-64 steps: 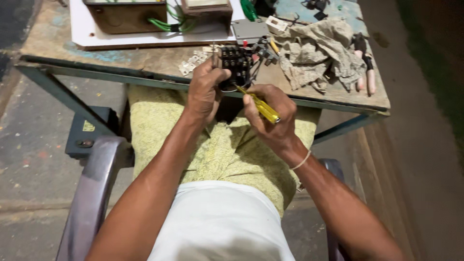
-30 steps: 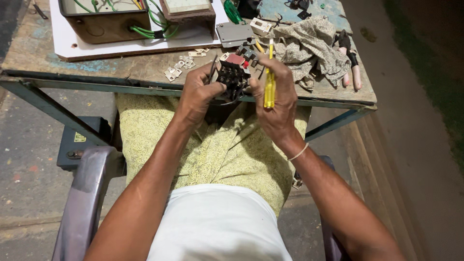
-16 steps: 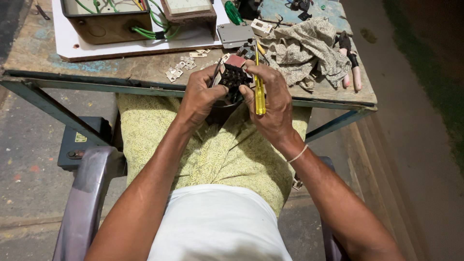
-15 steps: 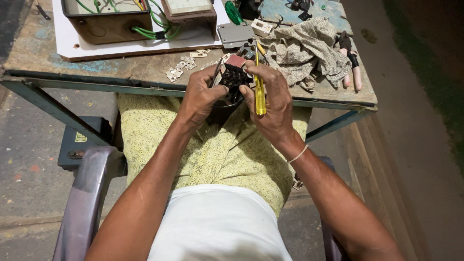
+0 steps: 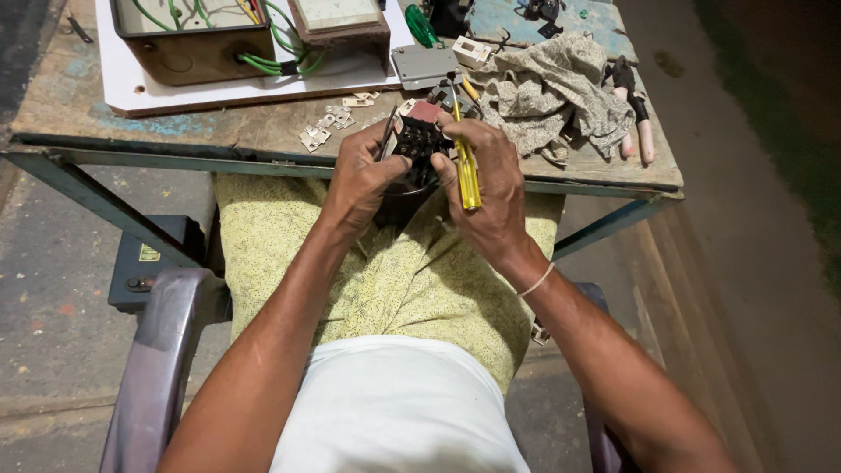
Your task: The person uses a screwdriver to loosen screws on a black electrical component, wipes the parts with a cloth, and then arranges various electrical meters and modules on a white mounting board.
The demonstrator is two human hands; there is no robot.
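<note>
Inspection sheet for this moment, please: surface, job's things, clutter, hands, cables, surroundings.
Surface: worn wooden table on a blue metal frame.
Job's things: black electrical component; yellow-handled screwdriver.
Clutter: crumpled grey cloth, small metal plates, pink-handled pliers, white board, brown metal box.
Hands: left hand grips the component; right hand holds the screwdriver.
Cables: green wires.
Surroundings: purple chair arm, concrete floor.

A small yellow label [image 5: 149,253], roughly square, sits on the dark blue-grey box [image 5: 144,263] at left of frame, below the table edge. No packages, signs or screens are visible.
</note>
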